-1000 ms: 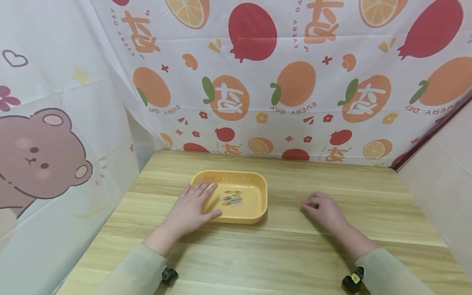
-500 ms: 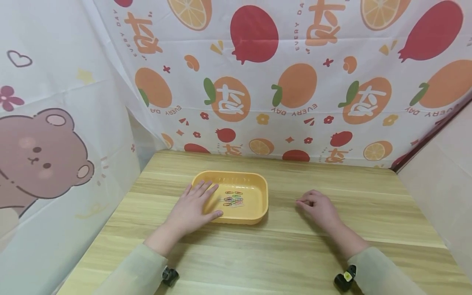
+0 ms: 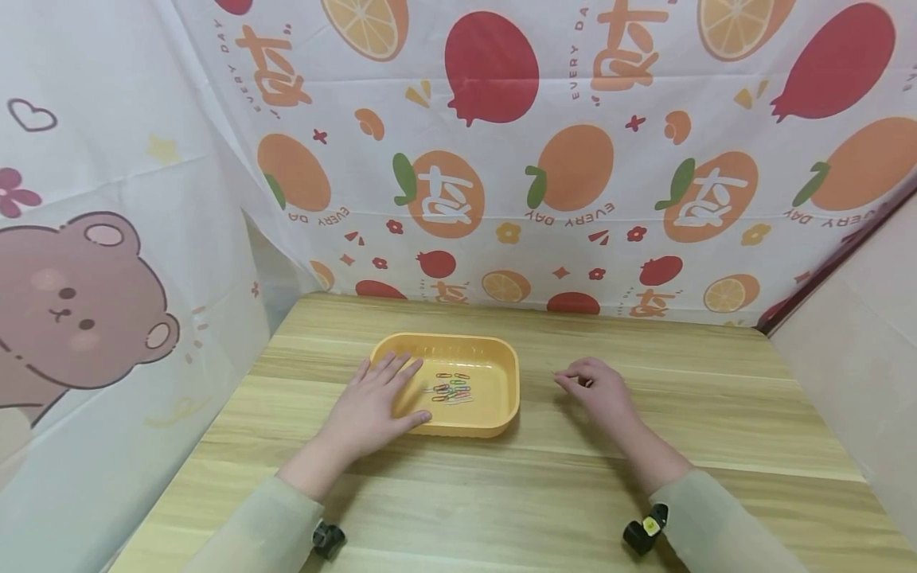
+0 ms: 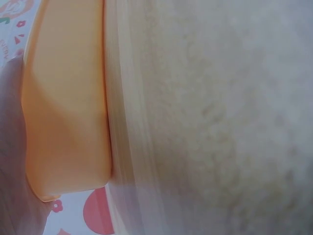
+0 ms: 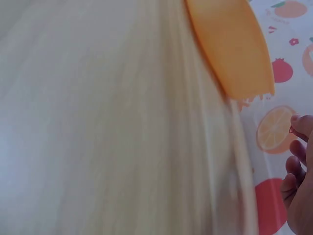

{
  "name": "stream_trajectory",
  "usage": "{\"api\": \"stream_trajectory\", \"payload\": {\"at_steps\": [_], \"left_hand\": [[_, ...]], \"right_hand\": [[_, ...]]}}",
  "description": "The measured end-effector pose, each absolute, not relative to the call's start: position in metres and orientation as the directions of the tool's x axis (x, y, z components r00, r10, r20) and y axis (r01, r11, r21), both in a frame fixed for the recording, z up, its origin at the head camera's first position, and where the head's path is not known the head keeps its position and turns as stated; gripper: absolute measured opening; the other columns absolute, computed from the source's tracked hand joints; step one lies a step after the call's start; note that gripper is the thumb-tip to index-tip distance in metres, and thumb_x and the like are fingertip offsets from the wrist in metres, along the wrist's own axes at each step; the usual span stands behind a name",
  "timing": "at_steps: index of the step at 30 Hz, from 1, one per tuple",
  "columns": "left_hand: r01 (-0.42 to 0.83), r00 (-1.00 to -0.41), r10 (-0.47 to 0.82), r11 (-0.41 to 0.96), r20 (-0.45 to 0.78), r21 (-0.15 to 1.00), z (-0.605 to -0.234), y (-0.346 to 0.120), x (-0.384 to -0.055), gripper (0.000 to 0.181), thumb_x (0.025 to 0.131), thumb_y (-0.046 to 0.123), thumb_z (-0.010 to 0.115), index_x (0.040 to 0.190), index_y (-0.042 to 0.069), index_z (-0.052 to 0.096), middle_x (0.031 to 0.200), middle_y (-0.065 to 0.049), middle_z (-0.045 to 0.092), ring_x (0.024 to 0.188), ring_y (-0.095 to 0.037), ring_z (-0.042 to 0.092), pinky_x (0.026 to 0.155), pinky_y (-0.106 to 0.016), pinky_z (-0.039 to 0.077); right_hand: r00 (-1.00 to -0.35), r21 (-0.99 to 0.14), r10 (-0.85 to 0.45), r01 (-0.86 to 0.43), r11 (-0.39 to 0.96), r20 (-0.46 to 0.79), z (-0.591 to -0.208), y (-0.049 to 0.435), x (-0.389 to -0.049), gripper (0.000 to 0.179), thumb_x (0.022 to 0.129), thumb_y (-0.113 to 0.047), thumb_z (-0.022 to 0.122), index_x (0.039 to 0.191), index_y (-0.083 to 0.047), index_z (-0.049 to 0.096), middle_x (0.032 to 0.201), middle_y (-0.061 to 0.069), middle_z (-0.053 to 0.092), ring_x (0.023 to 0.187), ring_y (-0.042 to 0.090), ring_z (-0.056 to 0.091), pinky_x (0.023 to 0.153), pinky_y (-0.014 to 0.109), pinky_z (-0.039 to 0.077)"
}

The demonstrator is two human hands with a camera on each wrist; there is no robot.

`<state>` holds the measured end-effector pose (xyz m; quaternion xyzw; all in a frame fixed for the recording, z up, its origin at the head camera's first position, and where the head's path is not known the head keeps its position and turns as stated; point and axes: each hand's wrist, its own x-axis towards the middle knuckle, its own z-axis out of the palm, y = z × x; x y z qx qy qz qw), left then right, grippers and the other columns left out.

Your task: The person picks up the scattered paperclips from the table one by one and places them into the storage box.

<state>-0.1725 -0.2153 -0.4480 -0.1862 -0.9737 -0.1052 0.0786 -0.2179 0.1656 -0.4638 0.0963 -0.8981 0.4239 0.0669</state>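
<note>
A yellow plastic tray (image 3: 505,398) lies on the table, with several colourful paper clips (image 3: 451,390) scattered on its bottom. My left hand (image 3: 368,406) rests across the tray's left side, fingers spread over the rim and thumb at the near edge. To the right of the tray, my right hand (image 3: 600,394) is raised over the table. Between its thumb and forefinger it pinches a small red paper clip (image 5: 291,130), mostly hidden by the fingertips. The left wrist view gives the tray's outer wall (image 4: 68,112) beside part of the left hand.
The wooden table (image 3: 458,501) runs back to a fruit-print cloth (image 3: 573,175). A bear-print cloth (image 3: 93,302) hangs along the left side, and a pale panel (image 3: 860,342) borders the right. A small black camera sits at each wrist.
My right hand has moved left and slightly away from me, towards the tray, still pinching the paper clip. The left hand and the tray have stayed in place.
</note>
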Motion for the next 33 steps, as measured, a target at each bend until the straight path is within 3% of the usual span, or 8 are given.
{"api": "stream_trajectory", "payload": {"at_steps": [9, 21, 33], "left_hand": [[0.376, -0.92, 0.344, 0.911, 0.189, 0.172, -0.448, -0.216, -0.172, 0.089, 0.085, 0.071, 0.06, 0.155, 0.022, 0.037, 0.158, -0.01, 0.036, 0.148, -0.033, 0.025, 0.12, -0.057, 0.009], [0.374, -0.921, 0.342, 0.911, 0.187, 0.176, -0.449, -0.216, -0.172, 0.089, 0.085, 0.071, 0.059, 0.155, 0.021, 0.037, 0.158, -0.009, 0.035, 0.148, -0.034, 0.025, 0.12, -0.057, 0.009], [0.37, -0.922, 0.336, 0.91, 0.193, 0.188, -0.45, -0.217, -0.172, 0.088, 0.084, 0.069, 0.061, 0.154, 0.022, 0.038, 0.158, -0.009, 0.036, 0.148, -0.033, 0.026, 0.12, -0.058, 0.009]], "right_hand": [[-0.97, -0.828, -0.126, -0.244, 0.505, 0.209, -0.451, 0.135, -0.222, 0.018, 0.09, -0.027, 0.075, 0.097, -0.012, 0.08, 0.095, -0.003, 0.068, 0.084, 0.015, 0.058, 0.07, 0.026, 0.051], [-0.962, -0.872, -0.165, -0.268, 0.41, 0.218, -0.435, 0.082, -0.225, 0.011, 0.089, -0.024, 0.076, 0.091, -0.014, 0.08, 0.091, -0.002, 0.066, 0.081, 0.018, 0.056, 0.065, 0.027, 0.049], [-0.92, -0.834, -0.256, -0.38, 0.4, 0.296, -0.428, 0.034, -0.222, 0.008, 0.089, -0.024, 0.076, 0.092, -0.017, 0.081, 0.083, -0.009, 0.065, 0.074, 0.015, 0.054, 0.059, 0.026, 0.046]]}}
